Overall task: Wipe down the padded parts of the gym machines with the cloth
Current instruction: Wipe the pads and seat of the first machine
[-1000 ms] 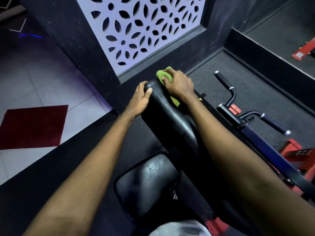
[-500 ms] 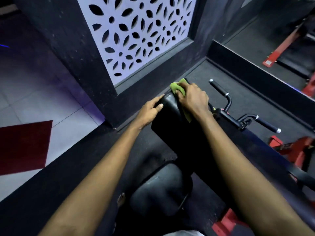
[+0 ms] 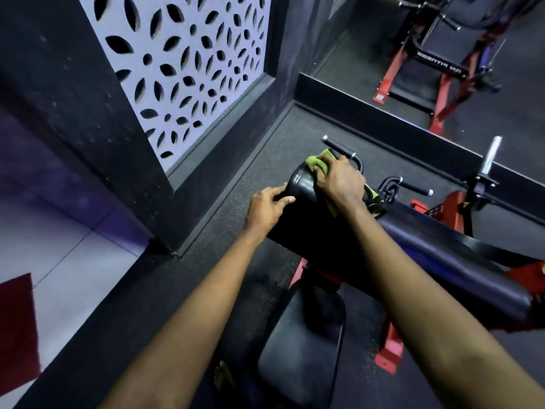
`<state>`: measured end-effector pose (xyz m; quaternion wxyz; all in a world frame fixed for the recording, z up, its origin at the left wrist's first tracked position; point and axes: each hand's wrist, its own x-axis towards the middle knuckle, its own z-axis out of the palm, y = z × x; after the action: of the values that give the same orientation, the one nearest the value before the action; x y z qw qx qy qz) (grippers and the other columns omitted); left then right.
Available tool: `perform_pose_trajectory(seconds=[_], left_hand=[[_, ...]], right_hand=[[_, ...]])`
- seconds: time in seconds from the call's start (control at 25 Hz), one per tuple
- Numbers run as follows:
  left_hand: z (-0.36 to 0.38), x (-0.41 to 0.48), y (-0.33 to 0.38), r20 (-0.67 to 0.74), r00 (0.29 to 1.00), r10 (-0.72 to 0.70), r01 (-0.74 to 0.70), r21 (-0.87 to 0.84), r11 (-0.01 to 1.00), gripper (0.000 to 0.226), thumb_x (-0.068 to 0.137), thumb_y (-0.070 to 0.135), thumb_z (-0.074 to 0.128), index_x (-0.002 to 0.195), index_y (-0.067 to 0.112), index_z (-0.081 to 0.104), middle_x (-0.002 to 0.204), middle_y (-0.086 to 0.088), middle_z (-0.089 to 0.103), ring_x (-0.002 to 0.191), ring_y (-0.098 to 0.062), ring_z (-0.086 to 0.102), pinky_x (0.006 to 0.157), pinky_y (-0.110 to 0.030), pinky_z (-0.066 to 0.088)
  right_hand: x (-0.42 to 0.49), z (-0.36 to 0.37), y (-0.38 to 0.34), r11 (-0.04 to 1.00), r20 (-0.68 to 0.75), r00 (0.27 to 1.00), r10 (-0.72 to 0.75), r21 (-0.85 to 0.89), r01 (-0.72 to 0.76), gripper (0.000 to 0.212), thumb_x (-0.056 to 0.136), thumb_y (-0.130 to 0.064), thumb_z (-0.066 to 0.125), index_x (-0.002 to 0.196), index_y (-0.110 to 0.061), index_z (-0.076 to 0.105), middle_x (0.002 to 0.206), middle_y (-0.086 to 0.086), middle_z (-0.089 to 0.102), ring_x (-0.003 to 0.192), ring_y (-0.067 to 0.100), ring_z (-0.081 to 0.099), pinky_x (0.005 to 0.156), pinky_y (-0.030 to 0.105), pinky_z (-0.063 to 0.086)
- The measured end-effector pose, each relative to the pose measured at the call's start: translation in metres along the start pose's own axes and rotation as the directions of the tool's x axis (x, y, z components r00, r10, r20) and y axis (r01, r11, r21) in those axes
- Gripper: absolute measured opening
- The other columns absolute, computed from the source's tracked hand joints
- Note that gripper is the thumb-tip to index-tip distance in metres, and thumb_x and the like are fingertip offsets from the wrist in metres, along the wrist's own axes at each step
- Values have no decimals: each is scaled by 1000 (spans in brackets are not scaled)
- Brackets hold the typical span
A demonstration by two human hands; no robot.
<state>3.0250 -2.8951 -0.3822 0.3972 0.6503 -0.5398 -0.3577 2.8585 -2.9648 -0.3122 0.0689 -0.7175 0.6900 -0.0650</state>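
Right hand (image 3: 339,181) is curled over a bunched green cloth (image 3: 315,164), fingers bent round it, pressing it onto the far top end of the black pad (image 3: 300,188). A tail of the cloth shows under the wrist on the pad's right side. Left hand (image 3: 267,206) sits on the pad's left edge with its fingers fairly straight, tips touching the pad, holding nothing. The thumb may be tucked under the edge, but it is too dark to be sure.

The pad slopes up and away from the camera on a red frame (image 3: 389,354). The black seat (image 3: 303,349) is below it, nearer the camera. One black handle (image 3: 334,144) is just behind the cloth and a second handle (image 3: 413,186) is to the right. A silver peg (image 3: 491,156) stands further right.

Dark rubber floor (image 3: 236,184) lies under the machine. A white cut-out panel (image 3: 182,63) is set in the dark wall on the left. Pale tiles (image 3: 73,261) and a red mat (image 3: 14,326) are at lower left. Another red-framed machine (image 3: 436,66) is at top right.
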Motion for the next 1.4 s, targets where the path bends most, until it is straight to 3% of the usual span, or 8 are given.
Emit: perform_pose_trajectory(seconds=[0.16, 0.32, 0.44, 0.56, 0.76, 1.0, 1.2, 1.4], left_hand=[[-6, 8, -1, 58, 998, -33, 31, 37, 999, 48, 84, 32, 81, 127, 14, 69, 121, -10, 72, 113, -19, 67, 93, -16, 44], [-9, 20, -10, 71, 997, -29, 29, 9, 1000, 50, 80, 36, 84, 125, 18, 71, 117, -5, 74, 108, -11, 68, 88, -9, 44], [-11, 26, -13, 128, 991, -31, 27, 33, 999, 52, 77, 40, 85, 124, 20, 72, 117, -2, 74, 107, -10, 69, 97, -24, 52], [-12, 38, -20, 182, 974, 132, -136, 7, 991, 59, 79, 48, 81, 131, 23, 67, 124, 5, 71, 98, -10, 70, 94, -33, 55], [-13, 60, -34, 297, 889, 348, -302, -190, 934, 67, 82, 36, 83, 142, 17, 58, 133, -2, 65, 102, -9, 64, 92, -19, 51], [-19, 85, -50, 401, 772, 494, -410, -280, 868, 67, 85, 34, 79, 141, 6, 56, 149, -9, 53, 138, -12, 47, 119, -31, 34], [-5, 71, -61, 327, 822, 467, -332, -392, 858, 65, 88, 29, 78, 142, 3, 54, 147, -11, 55, 136, -13, 51, 115, -33, 41], [2, 44, -92, 247, 861, 445, -343, -363, 866, 46, 95, 26, 71, 136, 6, 63, 141, -5, 61, 129, -12, 59, 103, -37, 51]], right_hand=[[-14, -5, 3, 997, -15, 997, -76, 19, 76, 34, 97, -58, 50, 124, -40, 59, 111, 7, 61, 101, 37, 67, 83, 48, 53], [1, -4, 0, 990, -13, 991, -131, 45, 132, 36, 96, -61, 50, 125, -43, 59, 112, 3, 61, 105, 35, 66, 82, 46, 51], [27, -5, -9, 991, 94, 988, -126, 64, 120, 33, 93, -59, 51, 122, -45, 60, 116, 0, 67, 112, 31, 64, 88, 44, 50], [64, 1, -15, 997, 226, 972, -64, 48, 55, 34, 86, -61, 53, 116, -46, 60, 119, -4, 71, 114, 27, 65, 94, 43, 51], [95, 7, -29, 997, 339, 940, 27, -80, 0, 45, 83, -68, 56, 122, -46, 64, 128, -8, 69, 116, 25, 65, 96, 42, 52], [113, 2, -52, 959, 444, 895, 47, -270, 84, 37, 88, -55, 67, 123, -43, 68, 124, 5, 70, 112, 31, 66, 87, 39, 51], [154, 32, -91, 891, 476, 866, 155, -446, 85, 38, 89, -46, 64, 118, -23, 71, 123, 9, 69, 109, 31, 68, 86, 39, 52], [151, 46, -106, 790, 518, 842, 150, -575, 214, 30, 88, -39, 68, 113, -23, 72, 116, 4, 71, 108, 29, 68, 81, 36, 51]])
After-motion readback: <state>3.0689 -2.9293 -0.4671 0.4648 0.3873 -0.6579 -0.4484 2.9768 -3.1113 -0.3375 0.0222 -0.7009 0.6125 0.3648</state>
